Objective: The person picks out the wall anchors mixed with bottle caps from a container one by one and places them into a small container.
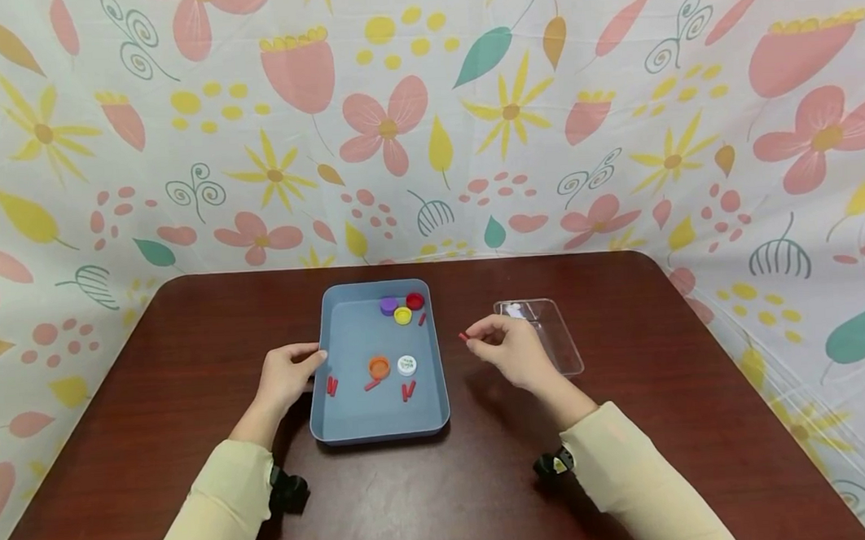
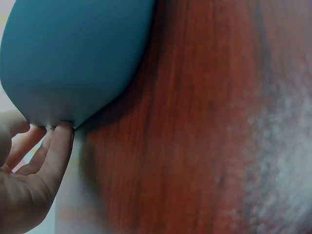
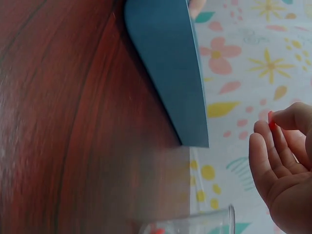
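Note:
My left hand (image 1: 286, 377) grips the left rim of a blue-grey tray (image 1: 352, 417); in the left wrist view its fingertips touch the tray's outer wall (image 2: 73, 63). To the right of the tray, my right hand (image 1: 513, 352) pinches a small red stick (image 1: 464, 336) between thumb and fingertip, above the table. Inside the tray lie purple (image 1: 389, 306), red (image 1: 414, 301), yellow (image 1: 402, 316), orange (image 1: 379, 368) and white (image 1: 406, 365) round caps. Several short red sticks (image 1: 332, 386) are spread around them.
A clear plastic box (image 1: 570, 346) stands behind and right of my right hand, partly hidden by it. Something small and red (image 3: 157, 231) shows in it in the right wrist view. The brown table (image 1: 386, 501) meets a flower-patterned cloth (image 1: 422, 75) at the back.

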`<state>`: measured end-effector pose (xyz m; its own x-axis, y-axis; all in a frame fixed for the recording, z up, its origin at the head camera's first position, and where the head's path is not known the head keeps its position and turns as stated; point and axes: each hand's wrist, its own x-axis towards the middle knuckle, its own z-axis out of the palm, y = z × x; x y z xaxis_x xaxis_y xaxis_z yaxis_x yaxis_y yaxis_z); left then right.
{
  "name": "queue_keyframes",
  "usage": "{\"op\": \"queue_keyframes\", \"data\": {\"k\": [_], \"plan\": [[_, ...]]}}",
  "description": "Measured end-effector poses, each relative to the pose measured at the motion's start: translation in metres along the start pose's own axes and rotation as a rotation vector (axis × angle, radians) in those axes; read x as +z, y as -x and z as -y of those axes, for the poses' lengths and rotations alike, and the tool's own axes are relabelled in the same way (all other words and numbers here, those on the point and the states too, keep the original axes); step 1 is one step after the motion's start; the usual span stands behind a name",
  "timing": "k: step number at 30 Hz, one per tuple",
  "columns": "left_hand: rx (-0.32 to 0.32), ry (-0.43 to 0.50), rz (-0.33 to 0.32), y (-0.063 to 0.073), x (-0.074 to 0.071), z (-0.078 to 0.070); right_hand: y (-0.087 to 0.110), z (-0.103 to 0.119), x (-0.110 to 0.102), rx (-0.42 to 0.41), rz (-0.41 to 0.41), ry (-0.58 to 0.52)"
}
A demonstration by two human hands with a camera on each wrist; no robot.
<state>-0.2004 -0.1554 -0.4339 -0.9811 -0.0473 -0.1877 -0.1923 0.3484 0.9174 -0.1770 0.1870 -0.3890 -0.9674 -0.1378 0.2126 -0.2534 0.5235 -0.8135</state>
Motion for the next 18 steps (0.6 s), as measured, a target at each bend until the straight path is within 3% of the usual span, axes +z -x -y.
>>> {"op": "queue_keyframes", "data": {"k": [18], "plan": [[-0.002,-0.004,0.006,-0.003,0.000,0.003,0.010,-0.024,-0.051,0.049,-0.135,0.055]]}}
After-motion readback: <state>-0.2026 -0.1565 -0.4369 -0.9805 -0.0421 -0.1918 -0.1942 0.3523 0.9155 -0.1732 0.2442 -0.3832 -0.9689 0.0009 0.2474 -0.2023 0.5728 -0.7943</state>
